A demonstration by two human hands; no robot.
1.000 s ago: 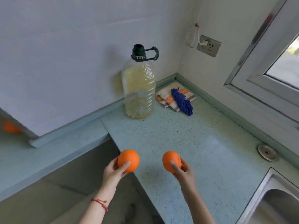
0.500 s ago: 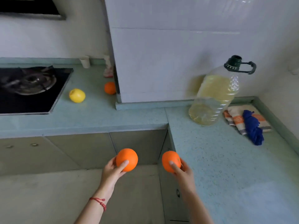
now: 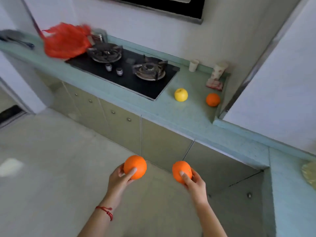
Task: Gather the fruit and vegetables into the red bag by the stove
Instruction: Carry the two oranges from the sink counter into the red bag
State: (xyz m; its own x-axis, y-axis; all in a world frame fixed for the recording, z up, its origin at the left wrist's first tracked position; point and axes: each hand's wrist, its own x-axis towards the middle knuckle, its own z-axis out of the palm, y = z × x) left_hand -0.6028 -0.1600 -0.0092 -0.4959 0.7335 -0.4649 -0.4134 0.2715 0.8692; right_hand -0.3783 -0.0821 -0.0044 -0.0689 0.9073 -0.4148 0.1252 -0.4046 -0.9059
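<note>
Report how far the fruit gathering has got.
Done: cannot tell; the red bag left of the stove is blurred, contents unseen. In hand: the left hand and right hand each hold an orange. Left: a yellow fruit and another orange sit on the counter.

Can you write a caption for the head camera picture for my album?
Each hand holds an orange; the red bag waits by the stove.

Home kitchen: gas stove (image 3: 126, 69), countertop (image 3: 188, 115), cabinets (image 3: 119, 120).
</note>
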